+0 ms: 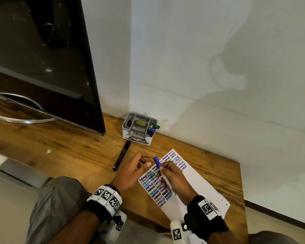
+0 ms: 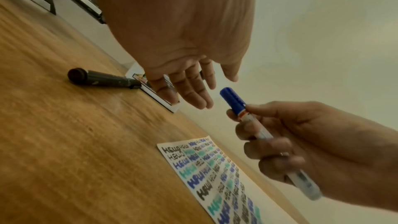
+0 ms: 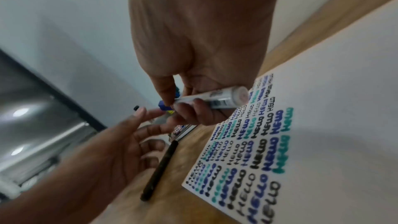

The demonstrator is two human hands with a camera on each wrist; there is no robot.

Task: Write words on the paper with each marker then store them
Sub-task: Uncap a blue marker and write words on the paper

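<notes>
Right hand (image 1: 173, 175) gripping capped blue marker (image 2: 233, 100); left hand (image 1: 133, 170) open, empty. Risk: cap jerking free, ink smearing paper (image 1: 197, 187).

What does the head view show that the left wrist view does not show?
Only the head view shows the organiser box from above, with green and blue markers standing in it, and both wrist bands. Only the left wrist view shows the left hand from the palm side, fingers straight and empty. Both show the right hand gripping the blue-capped marker, the black marker and the paper.
</notes>
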